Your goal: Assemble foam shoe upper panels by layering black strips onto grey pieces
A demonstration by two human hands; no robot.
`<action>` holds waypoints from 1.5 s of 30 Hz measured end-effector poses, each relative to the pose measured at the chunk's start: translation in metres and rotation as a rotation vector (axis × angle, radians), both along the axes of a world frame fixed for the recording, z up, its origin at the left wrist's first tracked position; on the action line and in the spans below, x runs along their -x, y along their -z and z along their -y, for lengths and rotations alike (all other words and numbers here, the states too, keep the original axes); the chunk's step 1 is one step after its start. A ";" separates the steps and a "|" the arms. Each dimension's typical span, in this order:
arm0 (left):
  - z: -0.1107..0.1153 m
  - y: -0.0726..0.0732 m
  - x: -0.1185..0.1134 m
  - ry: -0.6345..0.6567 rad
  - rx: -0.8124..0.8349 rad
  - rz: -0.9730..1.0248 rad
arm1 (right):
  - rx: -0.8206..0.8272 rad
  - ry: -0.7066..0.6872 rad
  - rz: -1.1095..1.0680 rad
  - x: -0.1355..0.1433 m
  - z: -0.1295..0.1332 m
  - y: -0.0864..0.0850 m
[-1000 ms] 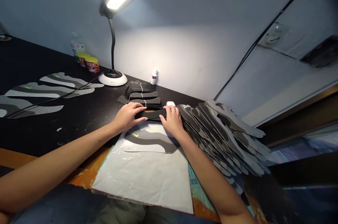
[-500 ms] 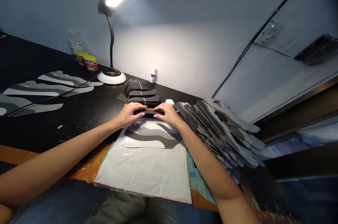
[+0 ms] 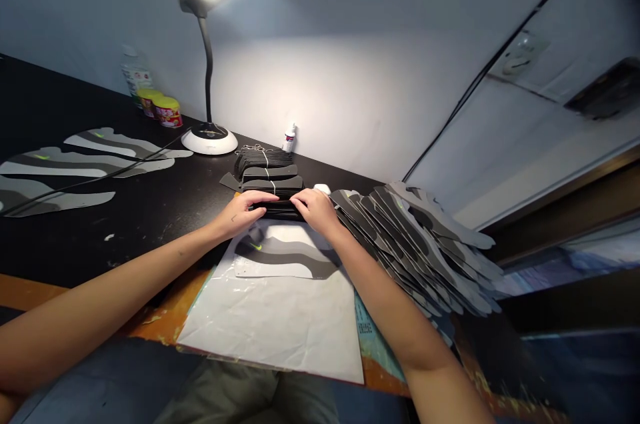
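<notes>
Here we are at the black table point(image 3: 155, 231), both hands right up against a low stack of black strips point(image 3: 283, 209), just beyond the white sheet point(image 3: 275, 331). The left hand point(image 3: 240, 214) is at the stack's left end, thumb and forefinger apart with dark strip edges between them; I can't tell whether they pinch. The right hand point(image 3: 319, 211) is at the other end, fingers bunched together and pointing inward, thumb too hidden to judge any grip.

Right behind, more black strips sit in white-banded bundles point(image 3: 285, 185). On the sheet lies a grey shoe-upper piece point(image 3: 285, 257) with a yellow-green swoosh; three similar cut-outs point(image 3: 90, 164) lie off to the left, and a fanned pile of grey pieces point(image 3: 415, 244) spreads by the right forearm.

And the containers, along the wall: a clear plastic bottle point(image 3: 131, 71), two yellow-lidded tubs point(image 3: 169, 112) before it, and a small white bottle point(image 3: 289, 138) upright behind the bundles, contents impossible to make out. The desk lamp point(image 3: 209, 71) shines over everything.
</notes>
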State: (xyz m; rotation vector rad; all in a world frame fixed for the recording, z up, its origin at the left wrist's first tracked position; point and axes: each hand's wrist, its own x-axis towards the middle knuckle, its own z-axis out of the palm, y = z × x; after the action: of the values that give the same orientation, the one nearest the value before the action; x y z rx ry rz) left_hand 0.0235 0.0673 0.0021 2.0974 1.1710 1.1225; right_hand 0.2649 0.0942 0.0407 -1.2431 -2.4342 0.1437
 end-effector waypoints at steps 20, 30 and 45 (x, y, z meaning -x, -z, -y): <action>0.019 -0.033 -0.006 0.190 -0.372 0.026 | -0.004 -0.034 0.134 -0.006 0.064 -0.026; 0.045 -0.016 0.051 0.263 -0.134 -0.416 | 0.246 0.082 0.022 -0.044 0.090 0.006; 0.096 -0.007 0.035 0.035 0.082 -0.497 | 0.264 0.050 -0.030 -0.051 0.094 0.029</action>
State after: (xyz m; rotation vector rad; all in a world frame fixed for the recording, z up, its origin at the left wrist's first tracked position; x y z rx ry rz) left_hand -0.0120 -0.0286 0.0089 2.3945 1.3590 0.5331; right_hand 0.3161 -0.0001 0.0116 -1.3987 -2.4144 0.4793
